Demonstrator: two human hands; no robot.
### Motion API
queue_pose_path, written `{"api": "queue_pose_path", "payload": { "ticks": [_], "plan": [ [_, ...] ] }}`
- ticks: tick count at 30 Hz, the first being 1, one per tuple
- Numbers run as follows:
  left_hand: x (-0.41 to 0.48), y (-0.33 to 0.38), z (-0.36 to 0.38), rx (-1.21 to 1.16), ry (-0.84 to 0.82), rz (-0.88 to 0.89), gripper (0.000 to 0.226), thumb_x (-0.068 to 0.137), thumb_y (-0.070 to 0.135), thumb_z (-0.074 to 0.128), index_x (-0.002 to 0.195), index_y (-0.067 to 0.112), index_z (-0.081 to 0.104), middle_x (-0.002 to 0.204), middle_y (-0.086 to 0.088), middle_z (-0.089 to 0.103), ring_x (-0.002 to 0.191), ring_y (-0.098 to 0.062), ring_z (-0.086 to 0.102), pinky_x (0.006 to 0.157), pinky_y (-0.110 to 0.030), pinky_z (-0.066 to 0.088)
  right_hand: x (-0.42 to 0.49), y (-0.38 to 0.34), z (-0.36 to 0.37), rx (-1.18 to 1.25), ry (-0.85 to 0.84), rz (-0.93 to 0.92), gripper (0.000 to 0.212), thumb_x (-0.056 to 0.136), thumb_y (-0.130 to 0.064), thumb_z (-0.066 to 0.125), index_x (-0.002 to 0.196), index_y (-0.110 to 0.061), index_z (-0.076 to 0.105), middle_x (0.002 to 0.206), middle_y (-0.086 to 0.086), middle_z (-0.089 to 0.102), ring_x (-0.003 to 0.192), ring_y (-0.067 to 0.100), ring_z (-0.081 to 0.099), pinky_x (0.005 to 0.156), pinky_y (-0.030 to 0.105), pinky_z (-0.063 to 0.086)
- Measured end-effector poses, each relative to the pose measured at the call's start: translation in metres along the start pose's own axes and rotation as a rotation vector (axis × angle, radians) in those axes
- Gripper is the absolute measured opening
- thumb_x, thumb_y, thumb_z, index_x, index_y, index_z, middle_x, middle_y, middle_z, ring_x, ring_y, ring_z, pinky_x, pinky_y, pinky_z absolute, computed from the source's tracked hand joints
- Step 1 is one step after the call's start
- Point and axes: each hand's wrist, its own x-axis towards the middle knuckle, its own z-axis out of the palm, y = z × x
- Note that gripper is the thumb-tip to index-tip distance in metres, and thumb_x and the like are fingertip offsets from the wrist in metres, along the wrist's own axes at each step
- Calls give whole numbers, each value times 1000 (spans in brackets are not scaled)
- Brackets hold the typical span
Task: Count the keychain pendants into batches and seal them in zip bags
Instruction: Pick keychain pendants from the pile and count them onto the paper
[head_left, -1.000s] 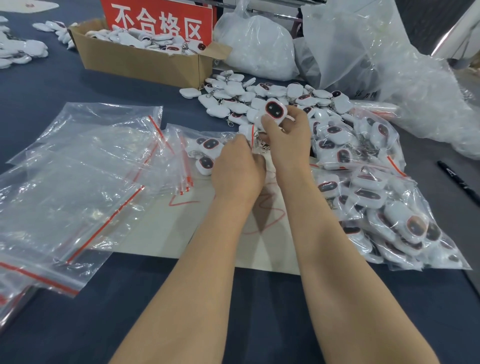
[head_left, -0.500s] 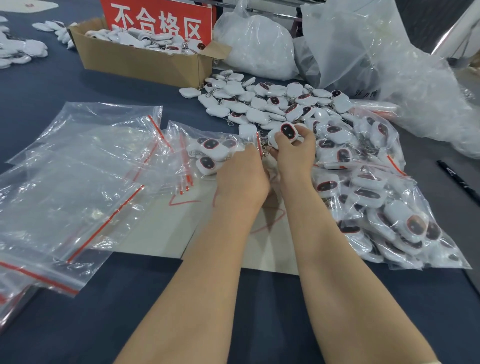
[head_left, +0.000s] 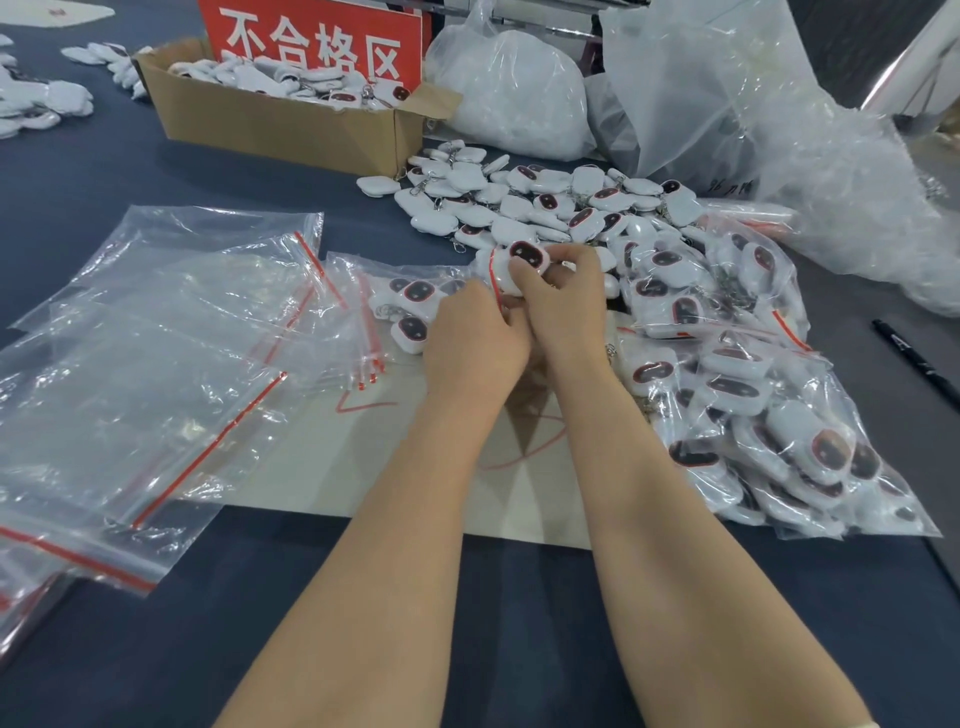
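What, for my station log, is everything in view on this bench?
loose pendants: many, white with dark faces, heaped far centre
held pendant: one, white, at the bag mouth
open zip bag: one, clear with red strip, centre, few pendants inside
filled zip bags: several, clear, right
empty zip bags: pile, clear with red strips, left
cardboard box: one, brown, far left, pendants inside
sign: one, red with white characters, behind box
plastic sacks: several, clear, far right
marker: one, black, right edge
paper sheet: one, pale with red marks, under forearms
table: one, dark blue
left hand: grips open zip bag's mouth
right hand: pinches held pendant
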Motion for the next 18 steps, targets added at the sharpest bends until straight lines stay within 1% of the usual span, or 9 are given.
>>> {"api": "queue_pose_path", "payload": {
  "ticks": [3, 5, 7, 9, 11, 13, 14, 16, 18],
  "plan": [
    [5, 2, -6, -57, 66, 30, 23, 91, 29, 50, 77, 11, 47, 81, -9, 59, 75, -27, 50, 61, -29, 28, 0, -3, -3, -150, -73, -41, 20, 86, -19, 69, 102, -18, 57, 95, 8, 68, 90, 24, 66, 84, 36, 53],
    [7, 6, -9, -88, 91, 65, 18, 90, 28, 52, 78, 15, 49, 76, -2, 58, 72, -22, 49, 62, -28, 32, 0, -4, -6, -152, -142, -4, 24, 87, -13, 66, 110, -13, 57, 88, 4, 64, 76, 18, 62, 67, 21, 51],
    [7, 10, -12, -103, 98, 102, 16, 89, 26, 53, 78, 14, 52, 68, 3, 55, 73, -22, 52, 63, -28, 37, -3, -8, -5, -103, -120, 27, 20, 87, -5, 63, 103, -10, 52, 79, 1, 58, 63, 10, 54, 49, 12, 43],
    [7, 11, -15, -114, 110, 118, 15, 88, 25, 54, 78, 13, 55, 64, 7, 53, 71, -21, 54, 63, -28, 39, -5, -12, -7, -93, -155, 12, 13, 87, 2, 58, 84, -10, 54, 70, 1, 56, 56, 10, 48, 46, 17, 39],
    [7, 12, -17, -111, 136, 119, 14, 86, 24, 54, 76, 14, 54, 61, 8, 52, 68, -21, 53, 59, -27, 36, -7, -14, -9, -123, -330, -47, 30, 85, 8, 48, 65, -13, 54, 58, 0, 49, 54, 14, 40, 49, 24, 31],
    [6, 12, -19, -80, 173, 123, 15, 85, 25, 54, 75, 14, 54, 61, 7, 52, 66, -21, 51, 54, -27, 32, -10, -17, -12, -208, -458, -86, 35, 82, 9, 42, 59, -14, 53, 58, 5, 44, 60, 17, 37, 53, 28, 26],
    [6, 11, -19, -68, 188, 126, 15, 85, 25, 54, 75, 14, 55, 61, 6, 53, 66, -21, 51, 51, -27, 31, -10, -18, -12, -262, -458, -107, 34, 82, 7, 43, 59, -15, 55, 59, 6, 45, 61, 18, 38, 52, 29, 28],
    [5, 10, -17, -57, 200, 139, 14, 85, 25, 54, 76, 14, 55, 65, 4, 55, 69, -21, 53, 52, -26, 33, -7, -17, -12, -428, -333, -187, 28, 83, 1, 49, 69, -15, 67, 68, 5, 58, 68, 19, 51, 58, 30, 39],
    [5, 8, -13, -24, 189, 176, 13, 85, 24, 55, 77, 14, 55, 79, -1, 57, 79, -23, 54, 62, -30, 38, 1, -11, -13, -673, -101, -242, 25, 86, -6, 51, 96, -11, 73, 101, 8, 67, 96, 21, 59, 83, 32, 47]
  ]
}}
